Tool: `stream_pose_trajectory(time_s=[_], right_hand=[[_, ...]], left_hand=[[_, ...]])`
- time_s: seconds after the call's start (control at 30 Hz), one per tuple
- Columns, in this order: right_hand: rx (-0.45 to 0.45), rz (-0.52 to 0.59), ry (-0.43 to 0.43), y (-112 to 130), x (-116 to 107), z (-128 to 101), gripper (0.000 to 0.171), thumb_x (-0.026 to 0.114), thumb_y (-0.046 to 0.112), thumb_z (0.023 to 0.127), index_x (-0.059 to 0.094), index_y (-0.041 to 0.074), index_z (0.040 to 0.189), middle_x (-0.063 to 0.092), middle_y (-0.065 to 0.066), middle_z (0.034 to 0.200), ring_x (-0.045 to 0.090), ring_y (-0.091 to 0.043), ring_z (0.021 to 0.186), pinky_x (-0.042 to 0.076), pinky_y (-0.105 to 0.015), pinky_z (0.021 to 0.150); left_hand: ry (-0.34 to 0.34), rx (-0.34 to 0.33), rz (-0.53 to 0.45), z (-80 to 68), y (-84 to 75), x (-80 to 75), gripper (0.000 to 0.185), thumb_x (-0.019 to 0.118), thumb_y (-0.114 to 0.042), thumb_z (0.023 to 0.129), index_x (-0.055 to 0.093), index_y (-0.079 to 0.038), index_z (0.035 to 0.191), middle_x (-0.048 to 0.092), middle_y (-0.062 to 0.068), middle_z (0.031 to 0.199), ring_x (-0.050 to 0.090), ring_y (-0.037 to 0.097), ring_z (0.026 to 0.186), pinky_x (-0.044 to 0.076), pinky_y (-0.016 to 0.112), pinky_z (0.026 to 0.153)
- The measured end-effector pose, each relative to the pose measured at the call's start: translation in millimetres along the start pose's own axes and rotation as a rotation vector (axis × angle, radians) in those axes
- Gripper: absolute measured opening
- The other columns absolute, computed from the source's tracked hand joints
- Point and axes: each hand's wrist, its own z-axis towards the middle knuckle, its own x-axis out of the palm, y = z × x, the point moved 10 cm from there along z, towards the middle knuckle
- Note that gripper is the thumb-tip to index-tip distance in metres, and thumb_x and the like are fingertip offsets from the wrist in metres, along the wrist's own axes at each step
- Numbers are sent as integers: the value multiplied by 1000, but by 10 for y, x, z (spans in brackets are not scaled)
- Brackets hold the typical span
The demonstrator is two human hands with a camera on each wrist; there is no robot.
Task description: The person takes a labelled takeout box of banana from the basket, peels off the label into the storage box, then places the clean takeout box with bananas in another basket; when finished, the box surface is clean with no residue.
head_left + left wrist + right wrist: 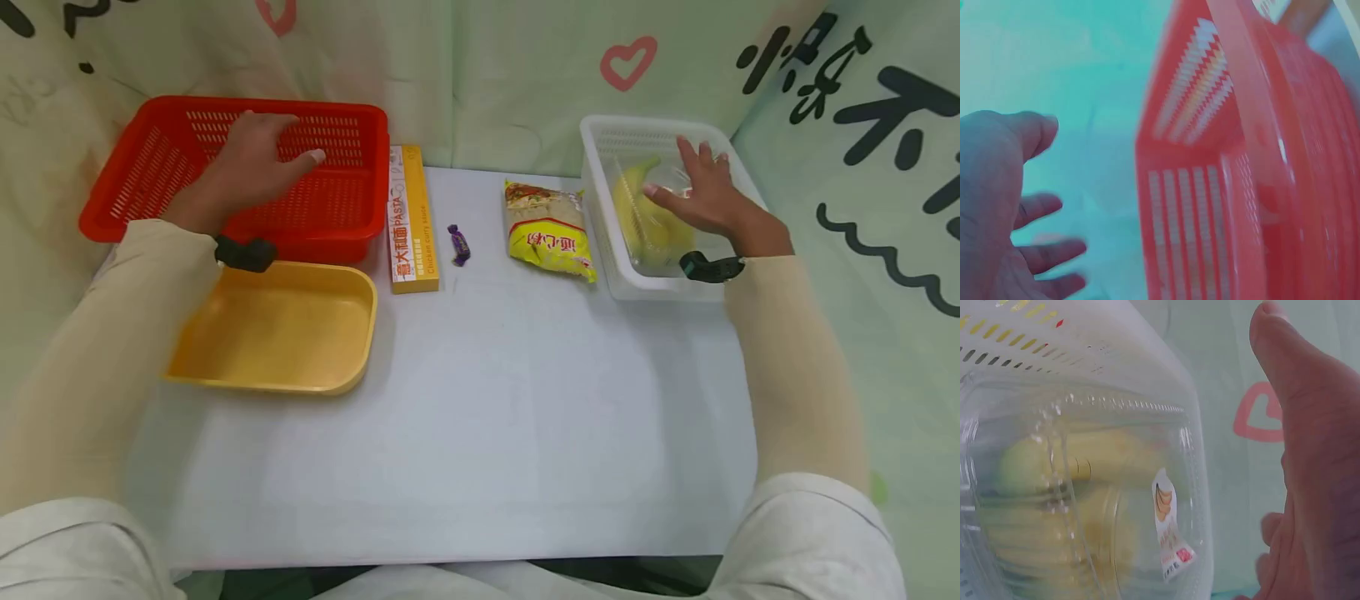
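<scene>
My left hand (243, 171) hovers over the red plastic basket (337, 107), its fingers spread loosely and nothing in them. In the left wrist view, that hand shows beside the slotted basket wall (1188, 219), with a gap between. My right hand (708, 196) is above the white basket (637, 287), fingers apart and holding nothing. Inside the white basket lies a clear plastic box of bananas (1085, 519) with a small label on its lid. The right thumb overlaps this box in the head view, while the right wrist view shows the hand apart from it.
A yellow tray (285, 333) sits in front of the red basket. Between the two baskets are a yellow-and-white pasta box (412, 221), a small purple wrapped candy (459, 245) and a yellow food packet (551, 229). Curtains (517, 92) hang behind the white table (510, 400).
</scene>
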Motion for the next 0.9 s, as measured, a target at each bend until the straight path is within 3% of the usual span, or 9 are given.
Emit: stream_pose_trajectory(time_s=[0.1,0.2,0.3,0.4,0.53,0.67,0.8,0.9], right_hand=[[13,106,24,-72,19,-38,95,48,59,92,-17,28,154,-18,-9,160,-19,-41,142,-1,-78,98],[74,178,47,-222,43,-105,94,47,61,92,-18,31,153,-14,-10,161,-8,-46,143,4,-79,98],[152,246,52,-421,58,-199,93,46,63,91,-18,36,152,-14,-9,161,-6,-50,142,6,-80,97],[177,304,32,-569,42,-288,90,45,63,93,-16,36,153,-11,-12,161,-3,-52,141,8,-80,96],[192,342,16,-708,52,-379,88,40,64,94,-12,28,155,-6,-18,160,4,-55,139,13,-78,98],[229,364,16,-823,127,-435,93,39,67,93,-11,20,156,-7,-19,160,3,-53,140,13,-76,100],[263,399,21,-909,194,-459,96,40,69,91,-11,20,155,-8,-19,160,1,-51,141,11,-75,101],[295,452,26,-974,238,-465,96,40,70,90,-12,23,155,-7,-19,160,4,-52,141,12,-73,103]], left_hand=[[-23,9,-125,3,-174,71,65,51,-39,99,30,-8,152,35,15,153,38,37,131,36,52,106],[-51,41,-179,-18,-393,166,57,54,-36,99,41,-9,148,46,11,146,49,32,121,45,47,100],[-55,84,-221,-70,-638,348,51,56,-32,99,49,-9,143,53,9,141,52,28,118,49,40,96],[-15,90,-303,-105,-840,618,46,56,-29,99,53,-9,141,55,7,139,52,24,121,48,33,97],[65,48,-458,-92,-1039,1015,44,55,-31,100,54,-12,140,56,3,138,54,17,122,48,25,95],[118,-7,-552,-71,-1207,1350,47,57,-35,99,52,-18,142,55,-3,139,55,11,120,51,23,89],[133,-19,-638,-47,-1423,1576,52,59,-36,97,48,-19,145,52,-4,142,52,10,124,51,24,90],[119,15,-697,-11,-1647,1666,54,60,-34,97,45,-16,147,48,-2,145,48,10,128,47,23,95]])
